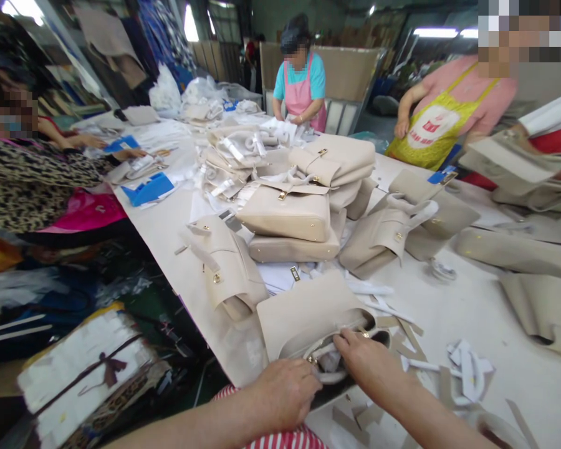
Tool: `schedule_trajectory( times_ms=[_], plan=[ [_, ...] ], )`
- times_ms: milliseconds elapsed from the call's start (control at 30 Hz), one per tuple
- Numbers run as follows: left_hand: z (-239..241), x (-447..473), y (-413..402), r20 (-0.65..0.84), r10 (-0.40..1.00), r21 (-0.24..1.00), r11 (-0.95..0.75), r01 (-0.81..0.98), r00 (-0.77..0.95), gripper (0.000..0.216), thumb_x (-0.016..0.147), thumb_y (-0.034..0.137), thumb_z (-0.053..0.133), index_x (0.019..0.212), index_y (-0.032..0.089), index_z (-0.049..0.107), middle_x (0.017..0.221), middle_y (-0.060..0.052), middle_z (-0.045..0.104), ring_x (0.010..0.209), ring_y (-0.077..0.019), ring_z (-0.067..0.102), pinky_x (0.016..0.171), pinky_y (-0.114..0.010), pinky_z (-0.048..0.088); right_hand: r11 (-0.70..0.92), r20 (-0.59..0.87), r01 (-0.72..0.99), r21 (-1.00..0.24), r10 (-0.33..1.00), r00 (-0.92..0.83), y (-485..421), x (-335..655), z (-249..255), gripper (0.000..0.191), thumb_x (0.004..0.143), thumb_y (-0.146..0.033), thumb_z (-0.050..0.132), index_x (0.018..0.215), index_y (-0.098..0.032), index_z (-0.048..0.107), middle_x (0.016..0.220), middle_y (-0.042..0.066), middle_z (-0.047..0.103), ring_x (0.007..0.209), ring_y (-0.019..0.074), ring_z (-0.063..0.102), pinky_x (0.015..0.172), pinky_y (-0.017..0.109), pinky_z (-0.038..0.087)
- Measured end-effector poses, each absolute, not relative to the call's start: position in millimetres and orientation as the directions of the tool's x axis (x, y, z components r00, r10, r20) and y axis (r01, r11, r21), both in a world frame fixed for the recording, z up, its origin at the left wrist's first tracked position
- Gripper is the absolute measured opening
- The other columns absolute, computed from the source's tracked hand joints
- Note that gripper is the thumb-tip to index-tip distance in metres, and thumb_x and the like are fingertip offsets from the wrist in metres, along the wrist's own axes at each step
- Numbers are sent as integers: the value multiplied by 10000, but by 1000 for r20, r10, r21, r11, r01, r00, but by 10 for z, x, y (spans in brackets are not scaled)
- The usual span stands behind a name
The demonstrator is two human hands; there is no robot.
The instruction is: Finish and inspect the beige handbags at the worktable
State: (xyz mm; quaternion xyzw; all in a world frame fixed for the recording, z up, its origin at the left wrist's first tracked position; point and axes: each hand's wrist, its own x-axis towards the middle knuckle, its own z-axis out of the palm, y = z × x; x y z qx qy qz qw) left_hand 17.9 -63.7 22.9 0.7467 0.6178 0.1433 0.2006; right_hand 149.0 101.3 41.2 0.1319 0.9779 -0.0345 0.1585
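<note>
A beige handbag [303, 315] lies at the near edge of the table, right in front of me. My left hand [285, 393] is closed around its handle and the white wrapping by the gold clasp. My right hand [369, 365] rests on the bag's top opening, fingers curled and pinching at the same white wrapping [330, 360].
Several beige handbags are stacked mid-table [290, 215] and to the right [397, 231]. White and beige paper scraps [467, 371] litter the table near my right arm. Other people work around the table: at left [28, 168], at the far end [302, 81], at right [453, 106].
</note>
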Motion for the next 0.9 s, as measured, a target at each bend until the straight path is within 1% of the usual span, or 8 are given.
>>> schedule_trajectory(
  times_ms=[100,200,367,467,600,700,800,900],
  plan=[
    [249,177,-641,-29,985,466,-138,874,171,165,809,184,451,913,203,579,852,-16,635,811,-164,571,743,-269,480,949,-311,286,-133,235,-921,1011,1497,536,140,760,-240,565,887,-189,596,981,83,576,887,251,579,763,371,475],
    [259,186,-636,-13,989,458,-127,880,149,159,825,195,435,893,207,578,839,-17,631,806,-169,566,729,-279,473,938,-274,261,-229,195,-942,975,1469,631,220,763,-343,581,934,-207,601,986,76,571,901,251,561,780,385,459],
    [227,209,-618,10,985,464,-155,872,170,133,811,183,449,853,201,575,805,-14,627,768,-163,558,697,-273,462,928,-393,197,-316,61,-917,904,1345,456,194,791,-157,472,743,-148,659,867,118,641,861,256,588,733,360,446],
    [236,213,-620,9,984,492,-157,856,176,117,801,206,484,877,204,573,837,-15,632,797,-166,562,715,-276,466,886,-453,242,-397,40,-890,973,1303,366,187,785,-178,480,769,-164,666,797,78,679,759,192,622,684,278,458],
    [327,178,-636,-42,997,576,-28,817,64,175,813,253,505,973,219,566,903,-29,629,853,-185,562,778,-315,472,800,-277,352,-486,241,-930,1182,1488,489,295,877,-218,346,989,-208,618,985,44,668,918,155,597,834,275,444],
    [409,125,-612,-48,998,680,63,730,-41,300,806,237,514,1106,219,518,1118,-64,563,1036,-190,514,913,-322,436,734,-147,425,-530,414,-898,1295,1804,562,314,861,-241,388,1110,-208,576,1140,62,609,1081,177,525,968,341,387],
    [451,76,-528,-59,988,735,140,663,-143,363,804,219,503,1165,207,472,1210,-77,500,1146,-184,443,1004,-322,367,786,-116,417,-456,412,-904,1248,2097,471,475,741,-125,459,1200,-234,521,1287,54,501,1209,202,418,1033,402,324],
    [447,66,-424,-170,973,700,230,677,-155,365,792,247,519,1152,212,466,1104,-55,553,1041,-183,506,952,-323,400,822,-67,447,-353,454,-889,1101,2227,329,573,704,-75,455,1252,-239,471,1362,53,418,1254,217,357,1029,428,317]
  ],
)
